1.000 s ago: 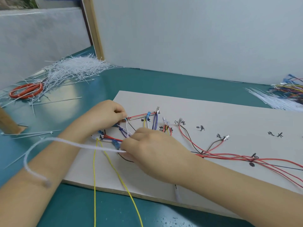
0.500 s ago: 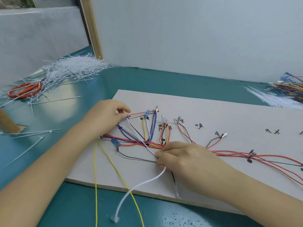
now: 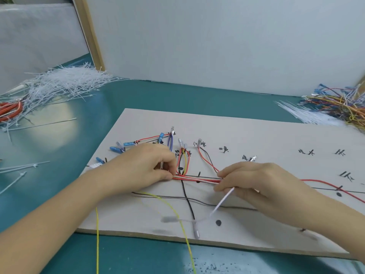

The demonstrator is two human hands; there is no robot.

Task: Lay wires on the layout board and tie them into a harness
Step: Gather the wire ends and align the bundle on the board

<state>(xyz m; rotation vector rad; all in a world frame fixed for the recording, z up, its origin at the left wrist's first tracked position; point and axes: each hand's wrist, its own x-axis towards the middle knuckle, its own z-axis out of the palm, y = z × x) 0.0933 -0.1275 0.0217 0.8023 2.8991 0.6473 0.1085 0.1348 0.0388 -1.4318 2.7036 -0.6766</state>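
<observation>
A pale layout board (image 3: 256, 139) with black handwritten marks lies on the teal table. Red, black, yellow and purple wires with blue and clear terminals fan out over its left half. A bundle of red, black and white wires (image 3: 197, 178) runs horizontally between my hands. My left hand (image 3: 144, 169) pinches the bundle's left end with curled fingers. My right hand (image 3: 256, 184) grips the bundle's right part and a white cable tie (image 3: 223, 200), whose blurred tail slants down-left. A yellow wire (image 3: 173, 212) trails off the board's front edge.
A heap of white cable ties (image 3: 65, 84) lies at the back left, with red-handled scissors (image 3: 9, 111) beside it. Loose ties (image 3: 21, 167) lie at the left edge. A tangle of coloured wires (image 3: 339, 103) and more white ties sit at the back right. White panels stand behind.
My right hand has slid right along the bundle, drawing the cable tie with it. My left hand has moved right and down onto the bundle, uncovering the blue terminals on the left.
</observation>
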